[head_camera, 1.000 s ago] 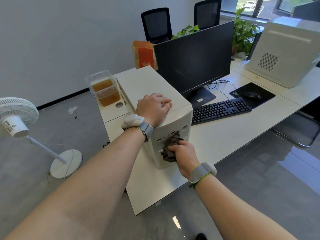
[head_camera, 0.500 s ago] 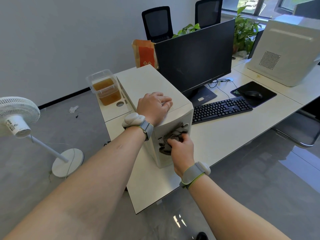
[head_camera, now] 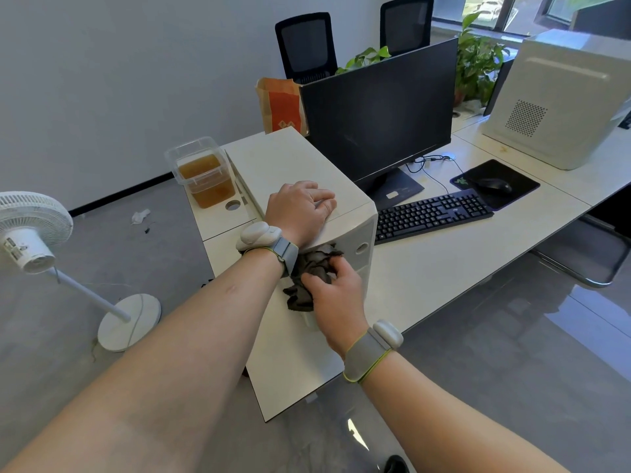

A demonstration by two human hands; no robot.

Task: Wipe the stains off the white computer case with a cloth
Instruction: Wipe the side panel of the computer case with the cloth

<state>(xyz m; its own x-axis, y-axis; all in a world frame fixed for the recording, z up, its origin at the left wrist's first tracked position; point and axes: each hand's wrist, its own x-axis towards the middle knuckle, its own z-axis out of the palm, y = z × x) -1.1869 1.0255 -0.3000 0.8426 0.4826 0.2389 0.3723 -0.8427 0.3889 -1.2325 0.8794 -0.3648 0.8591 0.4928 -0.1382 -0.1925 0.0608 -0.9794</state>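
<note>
A white computer case (head_camera: 290, 162) stands on the white desk (head_camera: 444, 268) near its left end. My left hand (head_camera: 300, 208) rests on the case's top near the front edge, fingers curled loosely over the surface. My right hand (head_camera: 336, 295) grips a crumpled dark grey cloth (head_camera: 312, 271) and presses it against the case's front panel, below the top edge. The cloth and my hand hide most of the panel's left half; a round button shows at the panel's upper right.
Right of the case stand a black monitor (head_camera: 379, 117), a black keyboard (head_camera: 433, 213) and a mouse (head_camera: 495, 184) on a black pad. A clear tub of amber liquid (head_camera: 205, 172) sits left of the case. A second white case (head_camera: 563, 93) stands far right; a white fan (head_camera: 34, 230) on the floor left.
My right hand has slid the cloth up and to the left across the front panel, from the lower middle to just under the top edge. My left hand has stayed on the top.
</note>
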